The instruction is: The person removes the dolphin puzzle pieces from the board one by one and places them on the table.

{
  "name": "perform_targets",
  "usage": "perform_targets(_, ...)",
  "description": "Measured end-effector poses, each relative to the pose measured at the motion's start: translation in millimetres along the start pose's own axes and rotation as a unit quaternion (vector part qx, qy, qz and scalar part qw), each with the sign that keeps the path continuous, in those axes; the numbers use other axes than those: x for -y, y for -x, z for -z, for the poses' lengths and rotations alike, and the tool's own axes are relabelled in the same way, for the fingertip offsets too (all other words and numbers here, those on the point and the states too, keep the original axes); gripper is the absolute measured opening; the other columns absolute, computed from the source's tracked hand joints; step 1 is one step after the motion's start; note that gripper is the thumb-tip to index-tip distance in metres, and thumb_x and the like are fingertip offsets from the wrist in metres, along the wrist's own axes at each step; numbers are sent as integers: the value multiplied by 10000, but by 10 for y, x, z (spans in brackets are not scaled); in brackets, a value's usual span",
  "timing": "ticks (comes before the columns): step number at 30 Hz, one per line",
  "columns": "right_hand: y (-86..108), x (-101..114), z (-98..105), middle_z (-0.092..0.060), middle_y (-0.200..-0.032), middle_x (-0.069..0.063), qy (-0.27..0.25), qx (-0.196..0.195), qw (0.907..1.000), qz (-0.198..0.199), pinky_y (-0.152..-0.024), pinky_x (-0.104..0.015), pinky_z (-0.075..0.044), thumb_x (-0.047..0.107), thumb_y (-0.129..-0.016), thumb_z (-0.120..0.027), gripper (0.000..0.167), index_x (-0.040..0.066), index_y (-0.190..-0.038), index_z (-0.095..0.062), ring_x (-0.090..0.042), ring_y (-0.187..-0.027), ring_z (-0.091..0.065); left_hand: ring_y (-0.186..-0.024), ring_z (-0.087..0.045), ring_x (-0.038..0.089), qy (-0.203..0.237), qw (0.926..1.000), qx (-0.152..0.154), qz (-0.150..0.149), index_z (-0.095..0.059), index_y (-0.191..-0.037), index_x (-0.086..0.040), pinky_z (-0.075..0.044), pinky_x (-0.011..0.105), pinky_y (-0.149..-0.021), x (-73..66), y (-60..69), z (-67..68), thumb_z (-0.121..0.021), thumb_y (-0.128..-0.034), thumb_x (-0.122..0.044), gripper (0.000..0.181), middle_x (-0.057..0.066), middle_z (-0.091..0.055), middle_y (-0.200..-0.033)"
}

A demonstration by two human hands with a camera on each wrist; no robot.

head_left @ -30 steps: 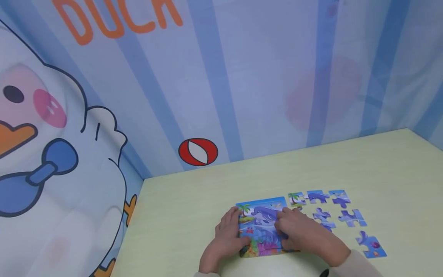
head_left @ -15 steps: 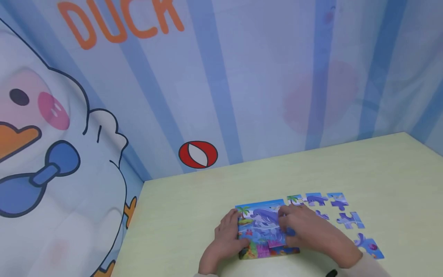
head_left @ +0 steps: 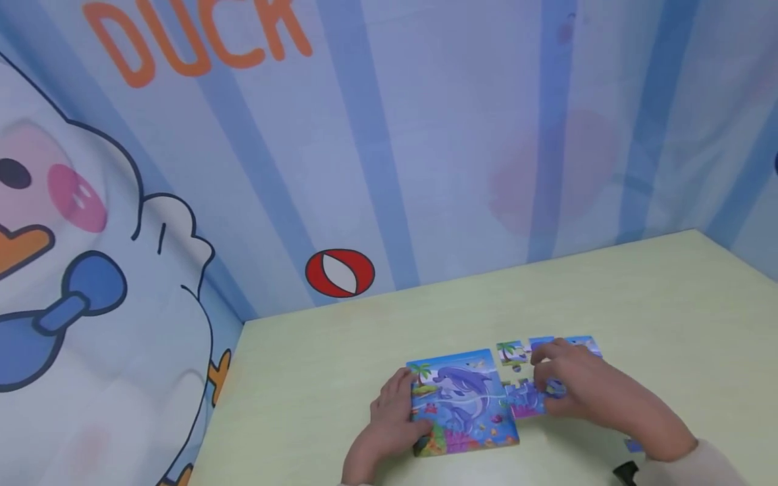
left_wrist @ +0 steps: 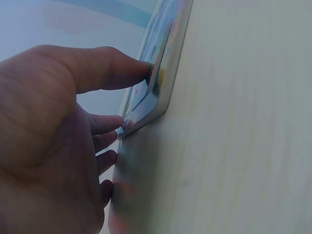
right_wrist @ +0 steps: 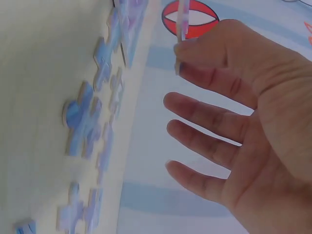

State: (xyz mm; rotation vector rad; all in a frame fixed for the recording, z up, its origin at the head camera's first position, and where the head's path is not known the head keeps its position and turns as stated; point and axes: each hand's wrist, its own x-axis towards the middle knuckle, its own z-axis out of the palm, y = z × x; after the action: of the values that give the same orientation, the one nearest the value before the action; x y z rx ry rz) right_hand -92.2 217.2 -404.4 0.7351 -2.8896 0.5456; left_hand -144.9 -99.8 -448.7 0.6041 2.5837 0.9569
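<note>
In the head view a picture board (head_left: 464, 388) with two dolphins, a palm and coral lies flat on the table. My left hand (head_left: 392, 415) rests at its left side, thumb on the top face and fingertips along the edge; the left wrist view shows the thumb (left_wrist: 124, 70) touching the board's corner area. My right hand (head_left: 589, 388) pinches a blue and pink jigsaw piece (head_left: 524, 398) just right of the board. In the right wrist view the thin piece (right_wrist: 181, 29) stands edge-on between thumb and forefinger, the other fingers spread. The forearm hides some pieces.
Loose jigsaw pieces (right_wrist: 80, 122) lie on the table right of the board, among them a palm-tree piece (head_left: 512, 352). The pale table (head_left: 328, 378) ends at a blue striped cloth backdrop (head_left: 450, 169) with a printed duck on the left.
My right hand has moved right, off the board, taking the jigsaw piece with it and uncovering the board's right side. My left hand stays at the board's left edge. The view shifts slightly.
</note>
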Motion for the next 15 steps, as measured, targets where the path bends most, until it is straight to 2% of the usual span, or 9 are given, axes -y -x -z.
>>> perform_targets(7, 102, -134, 87, -651, -1073, -8, 152, 306, 9988, -363, -800, -517, -494, 123, -701, -810, 229, 294, -722, -660, -340, -1044, -584, -1480, -180, 414, -17, 10000, -15, -18, -348, -1508, 24, -171, 693, -1111, -31, -5, 9, -694, -853, -225, 781, 212, -227, -1598)
perform_targets(15, 238, -220, 23, -652, -1096, -27, 99, 551, 9962, -669, -859, -566, -480, 154, -698, -842, 227, 290, -719, -660, -367, -1080, -575, -1471, -193, 424, 6, 10000, -62, -74, -354, -1499, 35, -177, 700, -1102, -22, 13, 3, -690, -846, -214, 775, 225, -241, -1588)
